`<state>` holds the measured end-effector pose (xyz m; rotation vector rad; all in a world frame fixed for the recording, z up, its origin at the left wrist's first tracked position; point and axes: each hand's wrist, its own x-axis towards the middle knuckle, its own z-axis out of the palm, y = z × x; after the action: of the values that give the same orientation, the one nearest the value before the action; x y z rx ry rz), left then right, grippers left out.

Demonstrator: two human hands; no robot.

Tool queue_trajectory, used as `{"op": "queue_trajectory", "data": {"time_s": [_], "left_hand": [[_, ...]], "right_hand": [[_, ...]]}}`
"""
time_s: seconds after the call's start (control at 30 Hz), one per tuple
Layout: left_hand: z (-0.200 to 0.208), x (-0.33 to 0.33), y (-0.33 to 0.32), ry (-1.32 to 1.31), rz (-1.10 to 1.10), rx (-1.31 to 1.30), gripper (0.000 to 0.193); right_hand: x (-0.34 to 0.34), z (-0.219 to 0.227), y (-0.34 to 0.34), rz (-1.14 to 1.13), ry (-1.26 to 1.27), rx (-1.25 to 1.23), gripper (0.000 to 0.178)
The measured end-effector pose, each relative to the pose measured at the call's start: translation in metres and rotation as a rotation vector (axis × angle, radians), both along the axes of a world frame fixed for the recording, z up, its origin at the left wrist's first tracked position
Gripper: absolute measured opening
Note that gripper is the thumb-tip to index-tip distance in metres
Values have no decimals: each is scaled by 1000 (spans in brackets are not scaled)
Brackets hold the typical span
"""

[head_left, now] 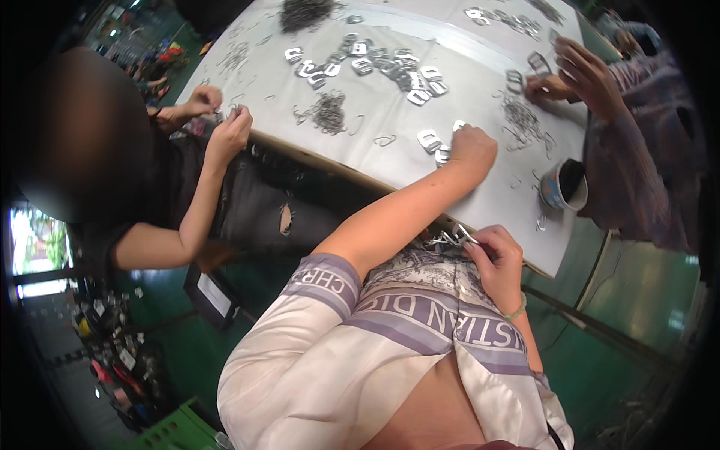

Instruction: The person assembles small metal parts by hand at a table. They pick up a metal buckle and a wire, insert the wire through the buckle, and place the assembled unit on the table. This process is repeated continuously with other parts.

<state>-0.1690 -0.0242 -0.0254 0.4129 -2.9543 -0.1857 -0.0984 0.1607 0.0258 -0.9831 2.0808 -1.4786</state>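
Observation:
My left hand point(474, 155) is reached out over the near part of the white table, its fingers curled down on a silver metal buckle point(458, 125) that is mostly covered by the hand. Beside it lie a flat silver buckle point(430, 140) and another one partly hidden by my wrist. Just off the table's edge, above my lap, my right hand point(499, 259) pinches a silver buckle point(466, 235) between thumb and fingers. More shiny metal pieces point(445, 240) show next to it, too small to make out.
Across the white table point(390, 112) lie a heap of silver buckles point(397, 67) and a pile of wire hooks point(328, 112). A cup point(561, 186) stands near the right edge. A co-worker's hands point(225, 124) work at left, another's point(577, 75) at right.

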Motion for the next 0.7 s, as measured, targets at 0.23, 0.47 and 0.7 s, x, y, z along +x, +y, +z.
{"op": "queue_trajectory", "data": {"time_s": [0.23, 0.47, 0.7], "left_hand": [[-8, -8, -8, -41, -31, 66, 10], [-1, 15, -32, -74, -204, 98, 8], [22, 90, -34, 297, -123, 814, 10]], "right_hand": [[8, -2, 0, 29, -25, 5, 6], [11, -6, -3, 55, -75, -17, 4], [5, -13, -3, 49, -67, -11, 5]]}}
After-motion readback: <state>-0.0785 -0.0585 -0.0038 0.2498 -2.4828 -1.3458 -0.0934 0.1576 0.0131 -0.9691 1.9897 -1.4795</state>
